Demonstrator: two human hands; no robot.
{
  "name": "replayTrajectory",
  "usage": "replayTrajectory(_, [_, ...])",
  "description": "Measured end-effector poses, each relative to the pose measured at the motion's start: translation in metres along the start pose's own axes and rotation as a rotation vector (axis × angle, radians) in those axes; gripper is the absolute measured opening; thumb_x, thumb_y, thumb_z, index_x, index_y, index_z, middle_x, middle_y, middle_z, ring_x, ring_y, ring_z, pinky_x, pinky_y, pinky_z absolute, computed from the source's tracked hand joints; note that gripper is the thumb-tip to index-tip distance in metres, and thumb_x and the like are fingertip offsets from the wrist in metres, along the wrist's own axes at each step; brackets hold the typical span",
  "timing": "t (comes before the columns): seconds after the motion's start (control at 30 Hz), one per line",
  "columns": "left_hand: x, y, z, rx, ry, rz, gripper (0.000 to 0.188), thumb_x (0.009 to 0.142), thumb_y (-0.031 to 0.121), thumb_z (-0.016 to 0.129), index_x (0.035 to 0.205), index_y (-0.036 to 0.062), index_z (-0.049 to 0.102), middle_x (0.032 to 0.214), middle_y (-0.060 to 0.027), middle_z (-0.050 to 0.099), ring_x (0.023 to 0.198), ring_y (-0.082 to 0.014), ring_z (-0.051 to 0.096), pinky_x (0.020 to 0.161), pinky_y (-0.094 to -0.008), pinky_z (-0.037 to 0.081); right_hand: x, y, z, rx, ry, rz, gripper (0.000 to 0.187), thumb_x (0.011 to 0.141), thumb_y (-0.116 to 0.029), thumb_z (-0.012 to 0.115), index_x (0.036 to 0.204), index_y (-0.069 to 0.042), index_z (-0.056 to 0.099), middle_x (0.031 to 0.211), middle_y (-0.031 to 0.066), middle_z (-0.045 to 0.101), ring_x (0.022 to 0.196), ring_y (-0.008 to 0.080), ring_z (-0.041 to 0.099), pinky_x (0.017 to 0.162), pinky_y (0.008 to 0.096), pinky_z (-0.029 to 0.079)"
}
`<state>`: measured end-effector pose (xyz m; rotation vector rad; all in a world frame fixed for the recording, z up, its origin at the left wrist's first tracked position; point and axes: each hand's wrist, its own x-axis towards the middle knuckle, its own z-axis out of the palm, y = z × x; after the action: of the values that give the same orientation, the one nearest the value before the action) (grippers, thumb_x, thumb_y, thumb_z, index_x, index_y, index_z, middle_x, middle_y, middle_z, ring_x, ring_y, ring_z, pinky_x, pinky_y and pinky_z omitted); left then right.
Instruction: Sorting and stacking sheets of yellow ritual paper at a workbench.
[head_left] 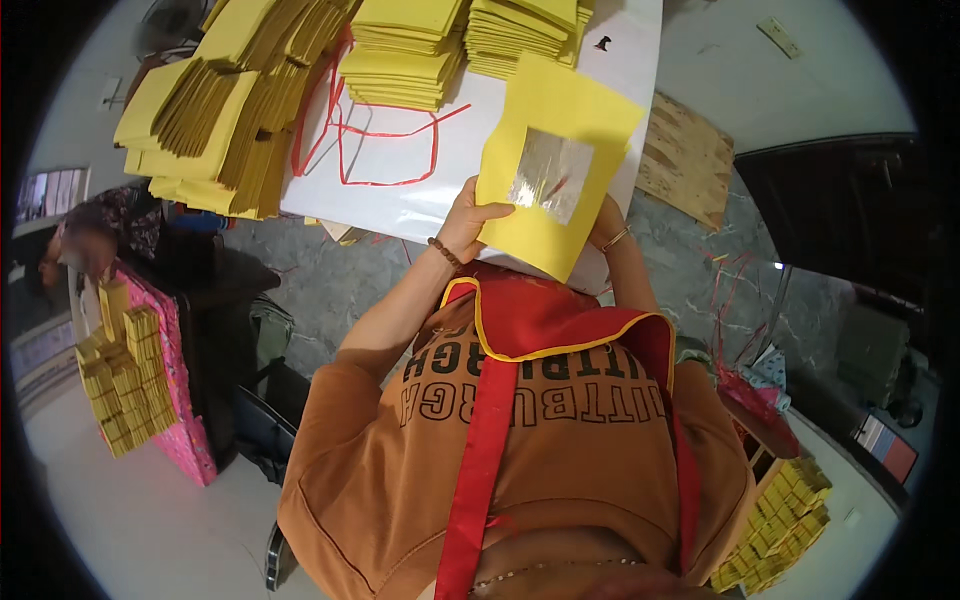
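Note:
A yellow sheet of joss paper (505, 165) with a square of silver foil (560, 178) in its middle is held up at a tilt over the near edge of the table. My left hand (465, 222) grips its left edge, with the thumb lying on the front beside the foil. At the lower right edge, my right hand (604, 222) holds it from behind, most of the fingers hidden by the paper. Whether it is one sheet or a few together I cannot tell. Stacks of folded yellow paper (400, 60) lie just beyond on the table.
More yellow bundles (215, 110) are piled at the table's left side. Red string (388, 183) lies loose on the white tabletop (400, 212). Tied yellow bundles stand on a pink-covered surface (165, 350) at left and in a heap (775, 525) at lower right. A wooden board (685, 160) is at right.

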<state>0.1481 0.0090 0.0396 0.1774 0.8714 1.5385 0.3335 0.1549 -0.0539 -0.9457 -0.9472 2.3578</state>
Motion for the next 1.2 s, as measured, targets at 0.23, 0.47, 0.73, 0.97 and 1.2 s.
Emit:
replayTrajectory(0.23, [0.014, -0.018, -0.031, 0.511, 0.133, 0.149, 0.061, 0.067, -0.003, 0.065, 0.119, 0.001, 0.033, 0.108, -0.0102, 0.049, 0.098, -0.0184, 0.051, 0.081, -0.0289, 0.045, -0.019, -0.04, 0.036, 0.484, -0.023, 0.132, 0.046, 0.087, -0.038, 0.045, 0.123, -0.009, 0.041, 0.117, 0.007, 0.05, 0.105, 0.0214, 0.05, 0.09, 0.0361, 0.039])
replayTrajectory(0.47, [0.024, 0.001, -0.019, 1.468, 0.186, 0.507, 0.08, 0.063, 0.02, 0.073, 0.126, -0.0006, 0.03, 0.126, -0.0195, 0.037, 0.115, -0.0318, 0.035, 0.093, -0.0393, 0.034, -0.005, -0.01, 0.015, 0.064, 0.004, -0.07, 0.03, 0.081, -0.014, 0.054, 0.11, -0.006, 0.049, 0.109, 0.0076, 0.055, 0.097, 0.0179, 0.054, 0.08, 0.0308, 0.044])
replayTrajectory(0.73, [0.027, 0.065, 0.01, 1.001, -0.22, 0.305, 0.086, 0.065, 0.022, 0.076, 0.132, 0.0031, 0.024, 0.112, -0.0136, 0.052, 0.104, -0.0223, 0.049, 0.09, -0.0339, 0.038, -0.041, -0.04, 0.053, 0.159, -0.038, -0.143, 0.032, 0.075, -0.002, 0.057, 0.106, -0.002, 0.051, 0.102, 0.0088, 0.058, 0.093, 0.0202, 0.056, 0.079, 0.0306, 0.046])
replayTrajectory(0.97, [-0.005, 0.048, -0.008, 1.04, -0.36, 0.248, 0.044, 0.071, 0.009, 0.07, 0.11, 0.0014, 0.052, 0.105, -0.0057, 0.057, 0.094, -0.0133, 0.053, 0.084, -0.0273, 0.042, -0.062, -0.054, 0.047, -0.201, -0.397, -0.267, 0.049, 0.07, -0.004, 0.063, 0.115, -0.002, 0.045, 0.116, 0.0087, 0.05, 0.099, 0.0188, 0.052, 0.084, 0.0316, 0.044])
replayTrajectory(1.2, [-0.001, 0.033, -0.019, 1.019, -0.221, 0.236, 0.043, 0.07, 0.005, 0.069, 0.109, 0.0043, 0.051, 0.101, -0.005, 0.057, 0.085, -0.0106, 0.052, 0.078, -0.0236, 0.043, -0.051, -0.048, 0.052, -0.367, -0.275, -0.276, 0.06, 0.065, -0.01, 0.068, 0.12, -0.004, 0.044, 0.123, 0.0093, 0.045, 0.113, 0.0194, 0.043, 0.094, 0.0334, 0.035])
